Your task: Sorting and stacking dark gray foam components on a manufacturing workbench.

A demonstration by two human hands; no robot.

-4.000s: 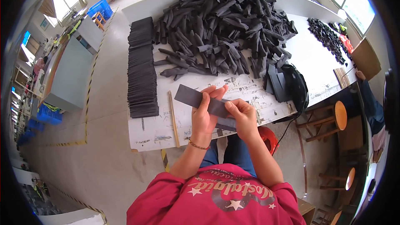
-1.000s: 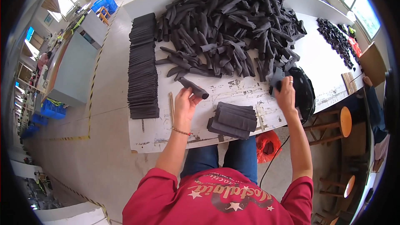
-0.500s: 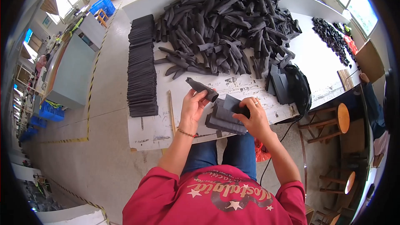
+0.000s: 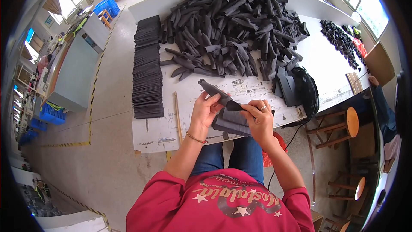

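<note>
My left hand (image 4: pixel 205 109) is closed around a dark grey fabric tube (image 4: pixel 218 94), narrow at its far left end and wider toward the right. At the wide end, my right hand (image 4: pixel 260 118) pinches dark material with thumb and fingers. Whether that is the tube's rim or a separate piece against it, I cannot tell. Below both hands lies a stack of flat dark fabric pieces (image 4: pixel 231 125), partly hidden by them. Beyond is a large heap of similar dark tubes (image 4: pixel 236 30). A long, tightly packed row of dark pieces (image 4: pixel 148 71) runs along the table's left side.
A wooden stick (image 4: pixel 177 118) lies on the white table (image 4: pixel 159 135) left of my hands. To the right, a black bag (image 4: pixel 310 90) stands beside more flat dark pieces (image 4: pixel 288 87). Small dark scraps (image 4: pixel 341 38) lie farther right. A wooden stool (image 4: pixel 352 122) is beside the table.
My right hand has moved from over the stack up to the tube's wide end. The left hand has shifted slightly right with the tube.
</note>
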